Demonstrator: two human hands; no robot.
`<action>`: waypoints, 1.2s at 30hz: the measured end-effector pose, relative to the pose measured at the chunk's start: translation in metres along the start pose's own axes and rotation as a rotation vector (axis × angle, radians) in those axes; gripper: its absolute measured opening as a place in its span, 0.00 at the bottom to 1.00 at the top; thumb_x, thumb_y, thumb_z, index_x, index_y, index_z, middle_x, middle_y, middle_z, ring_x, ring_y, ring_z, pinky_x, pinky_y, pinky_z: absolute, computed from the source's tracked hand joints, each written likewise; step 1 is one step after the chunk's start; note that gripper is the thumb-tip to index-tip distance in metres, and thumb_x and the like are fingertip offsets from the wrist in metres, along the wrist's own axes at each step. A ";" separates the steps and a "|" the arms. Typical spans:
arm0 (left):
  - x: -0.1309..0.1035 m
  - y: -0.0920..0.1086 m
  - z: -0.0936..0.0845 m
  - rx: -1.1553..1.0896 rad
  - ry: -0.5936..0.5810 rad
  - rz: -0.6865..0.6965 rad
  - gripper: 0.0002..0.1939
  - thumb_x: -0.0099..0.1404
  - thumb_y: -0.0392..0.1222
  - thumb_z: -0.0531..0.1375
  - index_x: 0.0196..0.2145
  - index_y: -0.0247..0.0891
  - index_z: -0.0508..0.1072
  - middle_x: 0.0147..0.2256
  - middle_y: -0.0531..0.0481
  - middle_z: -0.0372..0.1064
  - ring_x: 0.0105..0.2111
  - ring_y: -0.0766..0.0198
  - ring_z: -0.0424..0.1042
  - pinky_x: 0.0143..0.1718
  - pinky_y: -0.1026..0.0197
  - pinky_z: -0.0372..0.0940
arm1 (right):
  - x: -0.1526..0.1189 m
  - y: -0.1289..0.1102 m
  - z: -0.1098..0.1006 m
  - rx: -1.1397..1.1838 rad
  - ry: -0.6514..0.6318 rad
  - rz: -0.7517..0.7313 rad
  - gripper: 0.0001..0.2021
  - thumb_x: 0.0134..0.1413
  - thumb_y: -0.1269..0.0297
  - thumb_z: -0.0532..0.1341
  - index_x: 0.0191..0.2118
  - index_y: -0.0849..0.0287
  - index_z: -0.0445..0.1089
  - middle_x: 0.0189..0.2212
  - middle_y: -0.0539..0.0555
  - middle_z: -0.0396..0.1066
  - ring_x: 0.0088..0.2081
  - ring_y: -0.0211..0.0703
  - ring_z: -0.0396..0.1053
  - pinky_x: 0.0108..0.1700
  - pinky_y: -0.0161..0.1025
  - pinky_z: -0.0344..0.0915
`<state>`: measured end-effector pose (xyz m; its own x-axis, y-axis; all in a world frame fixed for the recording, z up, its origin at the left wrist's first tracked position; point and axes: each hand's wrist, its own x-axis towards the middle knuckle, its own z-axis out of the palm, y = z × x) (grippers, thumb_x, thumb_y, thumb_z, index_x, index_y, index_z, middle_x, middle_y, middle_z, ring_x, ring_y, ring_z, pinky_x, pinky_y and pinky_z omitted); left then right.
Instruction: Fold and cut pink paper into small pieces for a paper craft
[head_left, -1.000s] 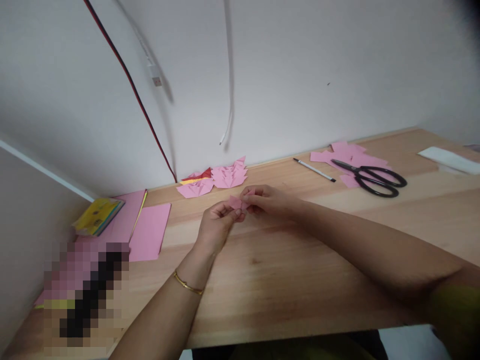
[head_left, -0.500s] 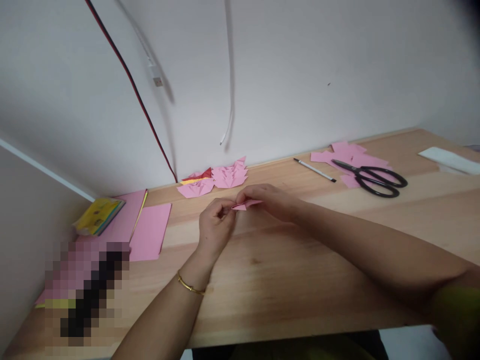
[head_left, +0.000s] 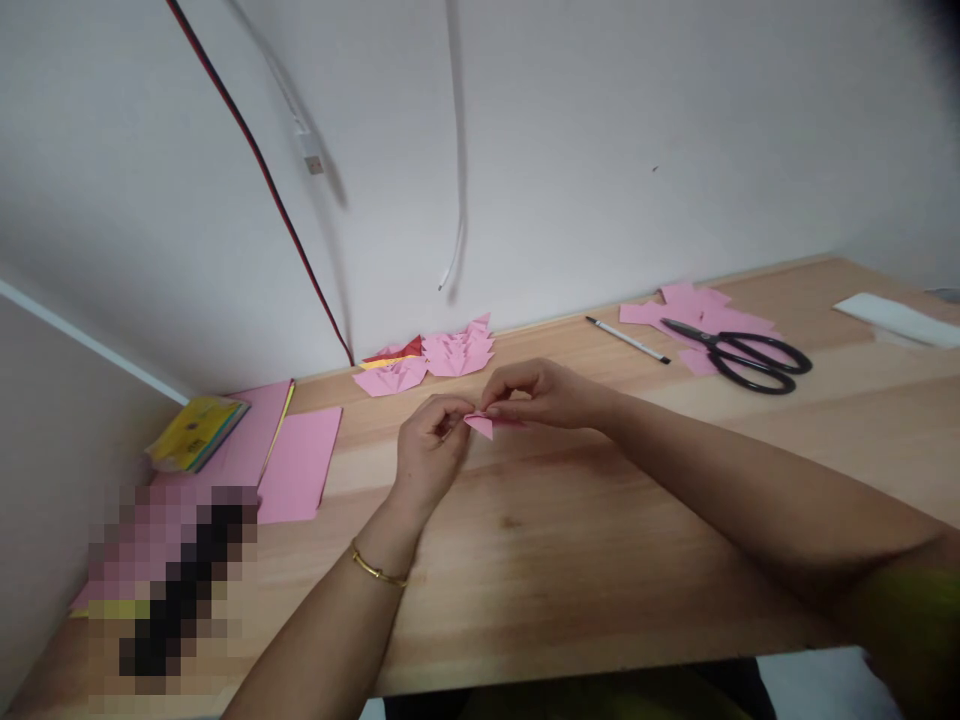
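A small folded piece of pink paper [head_left: 480,426] is held between my two hands above the middle of the table. My left hand [head_left: 433,445] pinches its left end between thumb and fingers. From the other side, my right hand [head_left: 547,396] grips the paper's upper edge with thumb and forefinger. One pointed flap hangs down between the hands; part of the paper is hidden by the fingers. Just behind lie several folded pink paper pieces [head_left: 459,350] against the wall, with a red and yellow piece [head_left: 394,354] among them.
Black-handled scissors [head_left: 757,362] rest on pink paper scraps [head_left: 694,300] at the back right, beside a pen [head_left: 628,340]. A white strip [head_left: 896,318] lies farther right. Pink sheets [head_left: 296,470] and a yellow packet [head_left: 196,432] occupy the left. Cables [head_left: 255,145] hang along the wall.
My right hand has shifted its grip, its thumb now showing on top of the paper. The paper's flap has tilted downward. My left hand stays nearly in place.
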<state>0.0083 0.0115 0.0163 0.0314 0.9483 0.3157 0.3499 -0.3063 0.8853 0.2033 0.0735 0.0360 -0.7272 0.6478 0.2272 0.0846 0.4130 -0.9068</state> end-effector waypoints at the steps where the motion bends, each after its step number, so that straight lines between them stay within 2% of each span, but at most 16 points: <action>1: 0.000 -0.001 0.000 -0.004 -0.006 -0.010 0.09 0.55 0.31 0.59 0.34 0.40 0.76 0.35 0.47 0.73 0.36 0.62 0.69 0.39 0.62 0.62 | 0.000 0.001 0.000 -0.053 0.007 -0.032 0.13 0.53 0.56 0.61 0.35 0.63 0.73 0.28 0.53 0.71 0.30 0.37 0.66 0.32 0.33 0.60; 5: 0.000 0.000 0.001 0.004 -0.013 -0.049 0.07 0.55 0.33 0.60 0.32 0.39 0.76 0.34 0.48 0.73 0.34 0.63 0.69 0.37 0.63 0.62 | 0.001 0.009 0.002 -0.331 0.015 -0.181 0.11 0.56 0.59 0.58 0.37 0.60 0.73 0.33 0.55 0.74 0.35 0.40 0.68 0.37 0.36 0.60; 8: 0.000 0.000 0.002 0.000 -0.046 -0.108 0.05 0.55 0.37 0.61 0.32 0.38 0.76 0.32 0.48 0.73 0.31 0.64 0.69 0.34 0.64 0.62 | 0.002 0.013 0.004 -0.588 0.017 -0.235 0.14 0.58 0.57 0.55 0.36 0.59 0.73 0.30 0.56 0.73 0.34 0.42 0.66 0.37 0.37 0.58; 10: 0.000 -0.001 0.003 -0.044 -0.081 -0.160 0.06 0.55 0.39 0.63 0.33 0.37 0.76 0.30 0.48 0.73 0.29 0.65 0.69 0.32 0.65 0.62 | 0.002 0.014 0.005 -0.643 0.012 -0.224 0.16 0.59 0.55 0.54 0.35 0.59 0.73 0.29 0.56 0.72 0.33 0.43 0.66 0.36 0.37 0.57; 16: 0.000 0.002 0.005 -0.198 -0.093 -0.278 0.09 0.53 0.40 0.65 0.33 0.36 0.76 0.26 0.49 0.73 0.26 0.68 0.69 0.29 0.66 0.62 | 0.000 0.009 0.009 -0.478 0.046 -0.041 0.11 0.55 0.58 0.57 0.31 0.61 0.70 0.26 0.53 0.70 0.27 0.38 0.63 0.29 0.33 0.54; 21: 0.001 0.003 0.008 -0.394 -0.122 -0.382 0.09 0.50 0.39 0.67 0.30 0.34 0.75 0.26 0.49 0.73 0.26 0.67 0.71 0.32 0.64 0.65 | -0.001 0.006 0.011 -0.408 0.008 0.049 0.10 0.52 0.60 0.58 0.28 0.62 0.68 0.20 0.49 0.65 0.23 0.34 0.58 0.26 0.32 0.49; 25: 0.001 -0.001 0.007 -0.417 -0.149 -0.412 0.10 0.50 0.39 0.67 0.31 0.33 0.75 0.26 0.49 0.72 0.26 0.68 0.70 0.30 0.65 0.65 | 0.000 0.009 0.009 -0.311 -0.029 0.127 0.08 0.51 0.61 0.58 0.28 0.61 0.68 0.21 0.47 0.63 0.24 0.34 0.57 0.26 0.32 0.50; 28: 0.001 -0.004 0.007 -0.499 -0.122 -0.454 0.09 0.49 0.38 0.67 0.29 0.33 0.74 0.25 0.50 0.72 0.25 0.69 0.70 0.30 0.65 0.65 | 0.001 0.010 0.006 -0.171 -0.075 0.183 0.07 0.50 0.62 0.59 0.29 0.61 0.68 0.21 0.46 0.61 0.25 0.34 0.56 0.26 0.32 0.50; 31: 0.002 -0.004 0.006 -0.579 -0.089 -0.513 0.09 0.48 0.38 0.68 0.28 0.33 0.73 0.24 0.51 0.71 0.23 0.69 0.69 0.31 0.64 0.66 | 0.002 0.009 0.002 -0.038 -0.128 0.171 0.07 0.52 0.63 0.58 0.32 0.60 0.69 0.26 0.48 0.65 0.28 0.35 0.60 0.31 0.32 0.55; 36: 0.003 0.000 0.004 -0.676 -0.049 -0.591 0.11 0.47 0.37 0.68 0.29 0.33 0.73 0.26 0.51 0.72 0.24 0.69 0.70 0.33 0.62 0.67 | 0.001 0.006 -0.005 0.199 -0.237 0.159 0.11 0.53 0.62 0.59 0.41 0.60 0.70 0.37 0.52 0.70 0.40 0.39 0.65 0.44 0.37 0.60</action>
<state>0.0127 0.0150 0.0162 0.0660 0.9643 -0.2563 -0.3034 0.2641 0.9155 0.2068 0.0801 0.0322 -0.8556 0.5176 0.0100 0.0921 0.1711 -0.9810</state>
